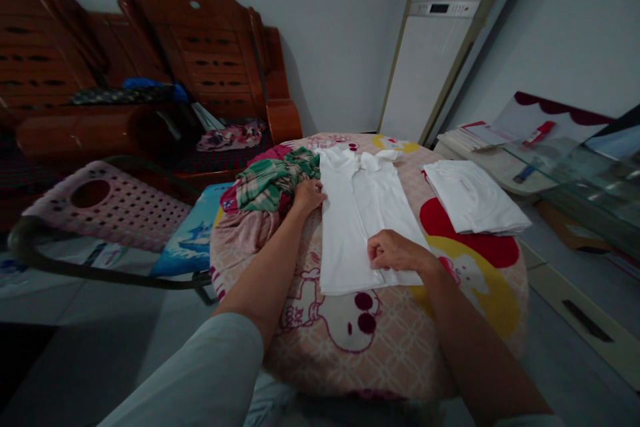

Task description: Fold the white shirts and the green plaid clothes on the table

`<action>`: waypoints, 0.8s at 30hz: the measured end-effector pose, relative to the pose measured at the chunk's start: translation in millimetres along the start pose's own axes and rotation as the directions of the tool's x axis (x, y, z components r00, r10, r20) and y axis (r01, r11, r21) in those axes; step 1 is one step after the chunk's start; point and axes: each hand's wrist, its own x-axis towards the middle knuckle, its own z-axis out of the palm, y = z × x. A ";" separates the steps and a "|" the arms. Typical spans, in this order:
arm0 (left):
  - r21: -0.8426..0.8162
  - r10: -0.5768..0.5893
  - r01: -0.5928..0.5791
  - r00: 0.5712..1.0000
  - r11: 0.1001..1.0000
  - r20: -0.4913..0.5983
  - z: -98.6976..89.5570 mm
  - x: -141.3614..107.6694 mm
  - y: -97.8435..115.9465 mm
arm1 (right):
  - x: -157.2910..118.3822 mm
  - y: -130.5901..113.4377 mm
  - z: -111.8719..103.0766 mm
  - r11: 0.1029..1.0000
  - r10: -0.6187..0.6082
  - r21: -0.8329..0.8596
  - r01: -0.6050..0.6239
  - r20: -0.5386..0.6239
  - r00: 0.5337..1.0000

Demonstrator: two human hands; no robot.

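A white shirt [345, 240] lies spread on the round table, its side edges folded in and its collar end pointing away from me. My left hand [309, 197] rests at the shirt's upper left edge, fingers stretched and lying flat against the fabric. Near the bottom hem, my right hand [393, 250] has its fingers curled together on the shirt, apparently pinching the cloth; the fingertips are partly hidden. Touching my left wrist is a heap of crumpled clothes [263, 183] in green, red and pink. To the right sits a folded white stack of clothing [475, 197].
A patterned cloth [400, 347] covers the round table. A pink woven chair [120, 207] with a blue cushion [193, 233] stands at the left, before wooden seats [210, 60]. At the right is a glass shelf [590, 180]; a tall white air conditioner [430, 67] stands behind.
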 end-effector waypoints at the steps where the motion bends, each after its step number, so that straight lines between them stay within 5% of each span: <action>1: -0.005 0.003 -0.003 1.000 1.000 -0.003 -0.3 -0.9 0.2 | 0.2 0.7 0.1 1.000 0.007 0.016 -0.007 0.004 1.000; 9: 0.008 -0.006 0.006 1.000 1.000 -0.008 -1.3 -2.3 3.1 | 2.0 10.4 -1.2 0.992 -0.004 0.129 0.001 0.023 1.000; 13: 0.017 0.009 -0.009 1.000 1.000 -0.002 -2.0 -3.9 3.5 | 5.0 23.8 -8.8 0.977 -0.020 0.205 0.049 -0.142 0.990; 18: 0.089 0.040 -0.037 0.999 0.995 -0.033 -4.7 -9.4 7.3 | 8.4 40.6 -20.8 0.966 0.054 0.250 0.058 -0.417 0.907; 21: 0.177 0.134 -0.115 0.986 0.977 -0.098 -13.0 -20.5 28.3 | 9.0 42.8 -24.5 0.962 0.115 0.273 0.031 -0.505 0.855; 24: 0.139 0.316 -0.325 0.945 0.936 0.078 -21.5 -45.7 64.1 | 10.6 43.0 -26.7 0.953 0.157 0.302 0.036 -0.590 0.792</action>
